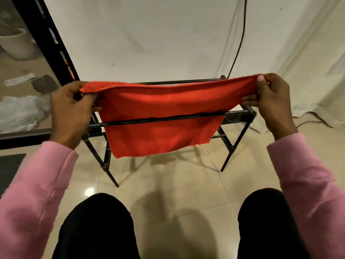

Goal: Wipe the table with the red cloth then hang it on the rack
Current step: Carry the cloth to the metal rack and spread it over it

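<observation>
I hold the red cloth point(160, 116) stretched wide between both hands over the black metal rack point(240, 114). My left hand point(71, 111) pinches its upper left corner and my right hand point(272, 103) pinches its upper right corner. The cloth hangs down behind the rack's near bar, which crosses in front of its lower half. The cloth's bottom edge hangs free above the floor. The rack's far bar point(179, 82) shows just above the cloth's top edge.
A glass-topped table with a black frame point(46, 34) stands at the left, with a pot and a plastic bag seen through it. A white sheet point(149, 34) hangs behind the rack, with a cable point(240, 38) running down it. My knees point(97, 227) are at the bottom, over a tiled floor.
</observation>
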